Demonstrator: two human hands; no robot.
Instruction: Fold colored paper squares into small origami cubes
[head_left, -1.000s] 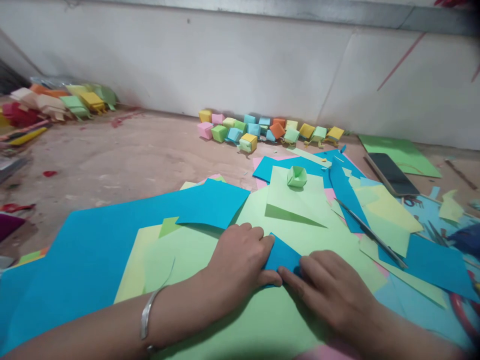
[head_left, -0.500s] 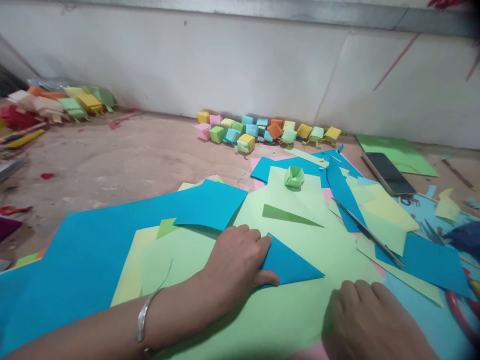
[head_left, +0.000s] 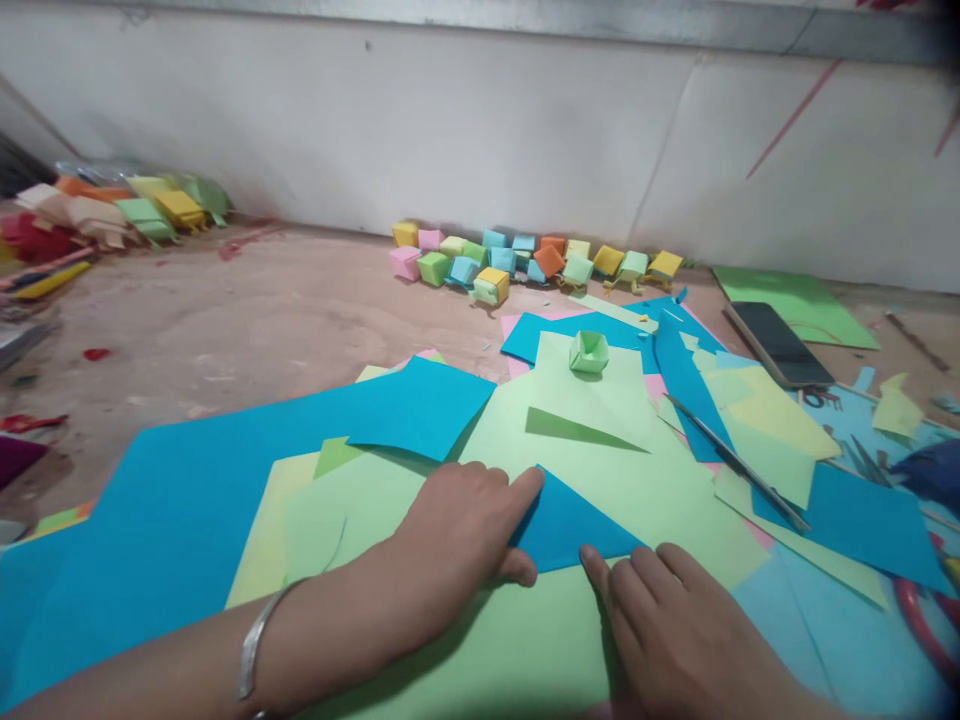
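Head view. The left hand (head_left: 465,520) lies flat, palm down, with its fingers spread a little. Its forefinger rests on the left corner of a blue paper triangle (head_left: 574,522) and its thumb on the near edge. It presses the paper and grips nothing. A metal bangle (head_left: 259,640) circles the left wrist. The right hand (head_left: 675,625) is also flat, with its fingers stretched out. Its fingertips touch the near right edge of the same triangle, and it encloses nothing.

The triangle lies on a light green sheet (head_left: 517,640) in the near middle of the worktop (head_left: 285,310). A large blue sheet (head_left: 187,500) spreads to the left of it, partly under the green one.

Beyond the hands, a small green folded box (head_left: 589,352) stands on another pale green sheet. To the right, a thin grey metal tool (head_left: 739,465) lies slanted across overlapping blue and yellow-green offcuts. Farther right, a dark phone (head_left: 780,345) lies face up, touching a darker green sheet (head_left: 799,305).

A row of coloured paper cubes (head_left: 525,262) runs along the far side, near the pale wall (head_left: 480,120). At the far left is a heap of folded paper pieces (head_left: 112,205) in red, orange, yellow and green.
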